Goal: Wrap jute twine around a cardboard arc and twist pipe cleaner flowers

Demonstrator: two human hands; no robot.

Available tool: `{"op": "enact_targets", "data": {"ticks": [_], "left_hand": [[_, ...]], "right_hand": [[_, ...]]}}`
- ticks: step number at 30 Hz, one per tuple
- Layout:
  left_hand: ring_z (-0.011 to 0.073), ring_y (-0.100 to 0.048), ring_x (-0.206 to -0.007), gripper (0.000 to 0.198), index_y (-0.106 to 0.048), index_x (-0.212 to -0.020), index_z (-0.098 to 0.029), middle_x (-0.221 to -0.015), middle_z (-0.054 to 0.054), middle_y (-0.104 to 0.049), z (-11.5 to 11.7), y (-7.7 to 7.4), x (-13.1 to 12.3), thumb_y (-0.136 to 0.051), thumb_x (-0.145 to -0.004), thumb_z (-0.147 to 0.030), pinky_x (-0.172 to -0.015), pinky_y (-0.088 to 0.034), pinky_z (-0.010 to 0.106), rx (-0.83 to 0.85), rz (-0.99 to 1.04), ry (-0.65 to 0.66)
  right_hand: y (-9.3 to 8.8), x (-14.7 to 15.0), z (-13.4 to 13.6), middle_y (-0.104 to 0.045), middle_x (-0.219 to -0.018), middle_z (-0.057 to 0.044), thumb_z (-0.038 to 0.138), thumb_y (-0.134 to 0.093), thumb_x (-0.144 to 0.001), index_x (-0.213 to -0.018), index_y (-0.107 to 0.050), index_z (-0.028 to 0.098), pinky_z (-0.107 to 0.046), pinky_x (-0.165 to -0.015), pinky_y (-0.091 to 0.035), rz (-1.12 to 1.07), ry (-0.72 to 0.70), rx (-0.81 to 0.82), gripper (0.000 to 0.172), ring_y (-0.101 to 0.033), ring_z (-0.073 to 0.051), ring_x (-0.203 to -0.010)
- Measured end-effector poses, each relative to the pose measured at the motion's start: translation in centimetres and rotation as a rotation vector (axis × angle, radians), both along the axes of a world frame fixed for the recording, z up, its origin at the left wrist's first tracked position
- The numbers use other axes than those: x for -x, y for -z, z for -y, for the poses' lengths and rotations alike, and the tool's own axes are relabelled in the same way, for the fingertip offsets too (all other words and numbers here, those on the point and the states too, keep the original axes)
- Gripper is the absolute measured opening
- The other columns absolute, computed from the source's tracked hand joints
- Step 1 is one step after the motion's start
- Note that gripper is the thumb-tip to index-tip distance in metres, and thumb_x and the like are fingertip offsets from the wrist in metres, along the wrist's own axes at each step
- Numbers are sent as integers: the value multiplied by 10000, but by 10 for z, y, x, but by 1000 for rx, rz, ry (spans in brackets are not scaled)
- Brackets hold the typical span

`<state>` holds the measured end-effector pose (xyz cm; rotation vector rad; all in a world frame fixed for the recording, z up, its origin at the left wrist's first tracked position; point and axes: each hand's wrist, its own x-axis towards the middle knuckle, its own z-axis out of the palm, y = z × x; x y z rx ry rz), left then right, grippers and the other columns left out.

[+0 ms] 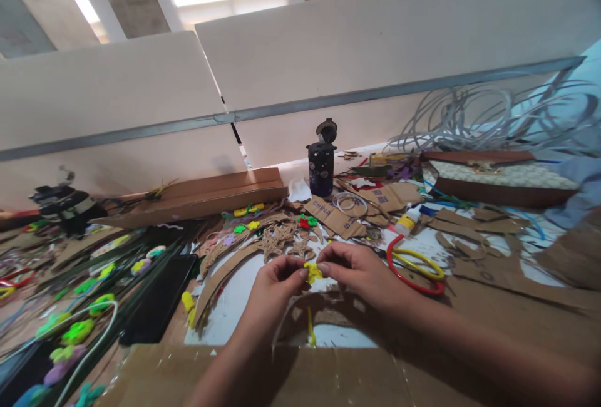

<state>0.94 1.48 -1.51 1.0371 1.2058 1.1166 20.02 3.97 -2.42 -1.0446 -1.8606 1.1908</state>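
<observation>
Between my two hands is a small, bright yellow pipe-cleaner flower (pixel 313 272). My left hand (pixel 280 285) pinches its left side between thumb and fingers. On its right side the thumb and fingers of my right hand (pixel 350 269) are closed too. A yellow strand (pixel 310 329) hangs below the flower; whether it joins the flower I cannot tell. Under the hands lies a curved, twine-covered cardboard piece (pixel 323 310), partly in shadow. Just beyond the fingers rest twine-wrapped stars (pixel 277 239) and a red and green flower (pixel 307 222).
A dark bottle (pixel 321 169) with a raised lid stands at the back. Right of my hands are a glue bottle (pixel 407 221), red and yellow tubing loops (pixel 416 269) and cardboard scraps (pixel 511 288). A patterned handbag (pixel 500 176) lies behind them. Colourful fuzzy flowers (pixel 77 332) cover the left side.
</observation>
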Motion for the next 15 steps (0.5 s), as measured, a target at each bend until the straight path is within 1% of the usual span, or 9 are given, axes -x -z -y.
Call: {"op": "enact_targets", "data": {"ticks": [3, 8, 15], "left_hand": [[137, -577, -559, 267, -692, -734, -159, -612, 11, -657, 0, 1, -1, -845, -578, -314, -562, -414, 247, 16, 44, -33], [123, -558, -561, 283, -730, -740, -146, -616, 21, -665, 1, 2, -3, -883, -555, -296, -594, -438, 253, 31, 105, -10], [115, -564, -567, 341, -721, -710, -140, -603, 19, -665, 2, 7, -3, -918, -516, -339, -592, -437, 234, 35, 166, 5]], "right_hand": [[0, 0, 0, -642, -765, 3, 331, -629, -906, -844, -662, 186, -253, -637, -399, 17, 1, -12, 161, -561, -158, -713], [1, 2, 2, -604, -730, 14, 321, -622, -903, -821, -648, 188, -245, -611, -385, -21, 11, 19, 159, -534, -149, -683], [-3, 6, 8, -598, -745, 12, 293, -609, -892, -805, -628, 185, -253, -643, -394, -49, 16, 48, 141, -533, -152, -704]]}}
